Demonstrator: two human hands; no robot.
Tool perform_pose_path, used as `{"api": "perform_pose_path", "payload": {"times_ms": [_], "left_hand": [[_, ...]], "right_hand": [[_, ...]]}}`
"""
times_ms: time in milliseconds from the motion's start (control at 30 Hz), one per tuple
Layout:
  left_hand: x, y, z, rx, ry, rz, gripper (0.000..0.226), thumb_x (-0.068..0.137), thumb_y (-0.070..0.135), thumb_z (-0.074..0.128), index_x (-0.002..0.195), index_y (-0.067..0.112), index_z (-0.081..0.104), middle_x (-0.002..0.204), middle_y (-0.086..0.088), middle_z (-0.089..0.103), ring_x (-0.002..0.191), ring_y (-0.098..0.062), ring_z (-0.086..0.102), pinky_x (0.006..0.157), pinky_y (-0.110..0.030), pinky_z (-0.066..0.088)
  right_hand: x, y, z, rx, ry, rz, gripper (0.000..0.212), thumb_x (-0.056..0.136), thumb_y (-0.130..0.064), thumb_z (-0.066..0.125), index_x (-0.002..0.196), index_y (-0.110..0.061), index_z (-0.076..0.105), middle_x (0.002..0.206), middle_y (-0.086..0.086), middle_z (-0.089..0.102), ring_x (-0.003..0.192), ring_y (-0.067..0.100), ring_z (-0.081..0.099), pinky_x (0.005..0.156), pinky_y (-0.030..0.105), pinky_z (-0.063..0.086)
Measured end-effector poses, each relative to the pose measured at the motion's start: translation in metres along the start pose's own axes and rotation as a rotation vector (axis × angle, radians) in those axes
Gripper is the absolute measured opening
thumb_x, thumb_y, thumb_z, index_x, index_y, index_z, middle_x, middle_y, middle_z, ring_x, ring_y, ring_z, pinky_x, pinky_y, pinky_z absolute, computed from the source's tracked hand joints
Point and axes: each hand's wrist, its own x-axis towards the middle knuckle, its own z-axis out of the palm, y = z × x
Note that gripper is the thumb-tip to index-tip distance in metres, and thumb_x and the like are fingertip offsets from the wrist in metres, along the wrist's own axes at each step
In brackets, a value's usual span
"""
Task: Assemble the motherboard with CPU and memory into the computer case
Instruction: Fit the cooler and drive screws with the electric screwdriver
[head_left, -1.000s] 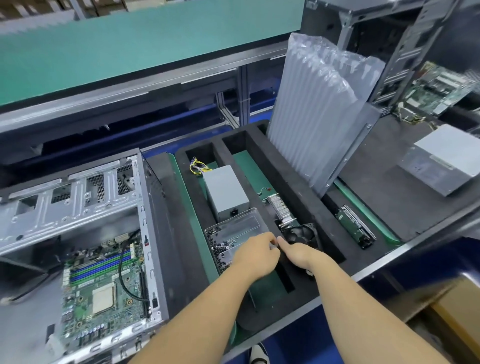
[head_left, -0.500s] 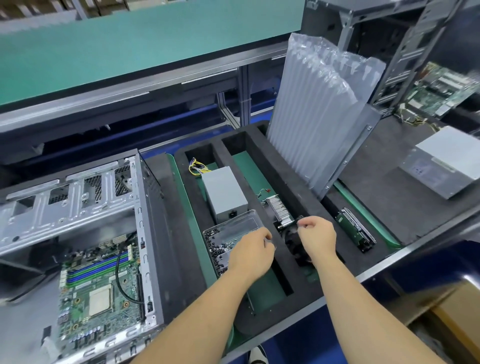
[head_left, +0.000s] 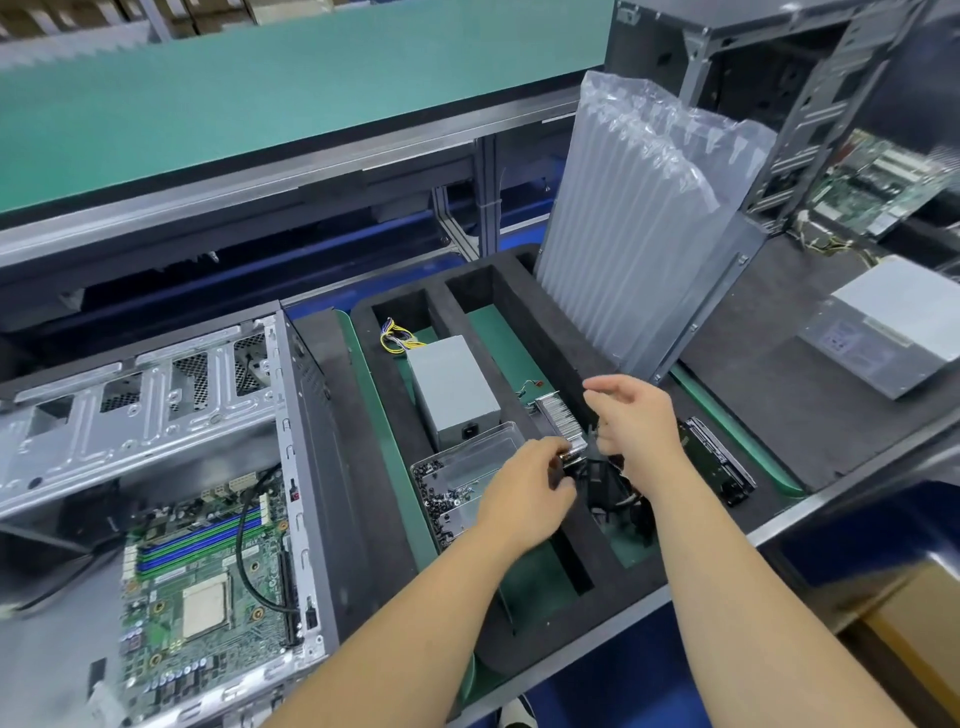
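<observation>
Motherboard (head_left: 202, 587) lying flat in the open computer case (head_left: 156, 467) at near left. Left hand (head_left: 524, 493) over the black foam tray (head_left: 540, 332) — fingers pinching the near end of a finned metal heatsink (head_left: 561, 421). Right hand (head_left: 636, 423) just right of it, fingers loose and part-curled — grasping anything or not, cannot tell.

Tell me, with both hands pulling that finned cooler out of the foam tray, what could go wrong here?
1. The black fan and its cables hang below the finned heatsink; they could snag on the foam tray.
2. The left hand works just above the clear screw box, so a knock might scatter screws.
3. The CPU on the motherboard lies bare; a careless set-down could damage it.
</observation>
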Motion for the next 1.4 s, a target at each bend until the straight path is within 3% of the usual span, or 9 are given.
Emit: {"api": "perform_pose_path", "payload": {"times_ms": [67,167,267,467,667,833,967,1233,1400], "left_hand": [[0.004,0.009,0.002,-0.097,-0.057,0.043,0.056,0.086,0.03,0.068,0.139,0.03,0.048,0.122,0.006,0.056,0.108,-0.016,0.054,0.094,-0.032,0.047],[0.008,0.028,0.0,-0.327,-0.027,0.085,0.026,0.082,0.028,0.075,0.101,0.038,0.06,0.097,0.019,0.06,0.086,0.005,0.052,0.072,-0.007,0.041],[0.016,0.04,-0.006,-0.369,0.052,0.028,0.015,0.087,0.023,0.067,0.079,0.029,0.056,0.075,0.015,0.061,0.067,-0.004,0.052,0.055,-0.019,0.037],[0.019,0.046,-0.01,-0.349,0.038,-0.042,0.03,0.096,0.023,0.06,0.067,0.018,0.06,0.058,0.006,0.055,0.059,-0.014,0.044,0.058,-0.03,0.036],[0.022,0.039,-0.009,-0.629,0.1,-0.279,0.03,0.1,0.023,0.054,0.087,-0.003,0.058,0.075,-0.007,0.049,0.072,-0.017,0.049,0.076,-0.048,0.057],[0.03,0.033,-0.013,-0.801,0.223,-0.374,0.025,0.101,0.023,0.053,0.084,0.006,0.06,0.065,0.007,0.051,0.067,-0.008,0.052,0.08,-0.042,0.061],[0.035,0.029,-0.014,-0.908,0.274,-0.417,0.022,0.102,0.022,0.052,0.09,0.005,0.061,0.08,-0.005,0.055,0.078,-0.018,0.055,0.081,-0.038,0.06],[0.038,0.029,-0.014,-0.95,0.267,-0.38,0.022,0.101,0.023,0.053,0.085,0.01,0.061,0.076,0.004,0.06,0.075,-0.009,0.06,0.078,-0.032,0.06],[0.039,0.027,-0.019,-0.97,0.237,-0.382,0.02,0.101,0.025,0.053,0.087,0.014,0.061,0.08,0.004,0.058,0.079,-0.01,0.057,0.082,-0.035,0.059]], "right_hand": [[-0.001,-0.013,0.003,0.072,-0.136,-0.019,0.016,0.097,-0.007,0.061,0.099,-0.015,0.074,0.055,-0.006,0.047,0.044,0.012,0.029,0.043,0.023,0.026],[-0.004,-0.029,0.009,0.127,-0.337,-0.068,0.019,0.099,-0.007,0.057,0.102,-0.015,0.075,0.062,0.001,0.046,0.045,0.012,0.024,0.043,0.022,0.022],[-0.008,-0.038,0.014,0.128,-0.428,-0.116,0.025,0.1,-0.007,0.053,0.102,-0.016,0.075,0.066,0.004,0.052,0.046,0.014,0.025,0.044,0.023,0.023],[-0.003,-0.037,0.004,-0.202,0.048,-0.394,0.033,0.094,-0.007,0.05,0.087,-0.032,0.072,0.065,-0.007,0.064,0.046,0.02,0.058,0.05,0.029,0.048],[0.011,0.002,-0.022,-0.518,0.163,-0.164,0.025,0.088,-0.016,0.05,0.089,-0.03,0.071,0.09,-0.001,0.073,0.088,0.023,0.07,0.085,0.036,0.055],[0.005,0.039,-0.026,-0.526,-0.133,0.153,0.056,0.092,-0.071,0.045,0.117,-0.025,0.062,0.107,-0.004,0.067,0.096,0.016,0.063,0.082,0.035,0.047],[-0.002,0.051,-0.026,-0.77,-0.269,0.154,0.068,0.068,-0.096,0.041,0.084,-0.032,0.062,0.086,-0.01,0.062,0.094,0.022,0.058,0.085,0.039,0.045],[0.001,0.057,-0.012,-1.021,-0.23,0.277,0.066,0.073,-0.068,0.073,0.123,-0.027,0.057,0.135,0.012,0.053,0.132,0.035,0.042,0.107,0.046,0.04],[0.002,0.066,-0.002,-0.922,-0.189,0.472,0.059,0.078,-0.047,0.073,0.123,-0.013,0.053,0.127,0.016,0.056,0.116,0.032,0.051,0.087,0.04,0.047]]}}
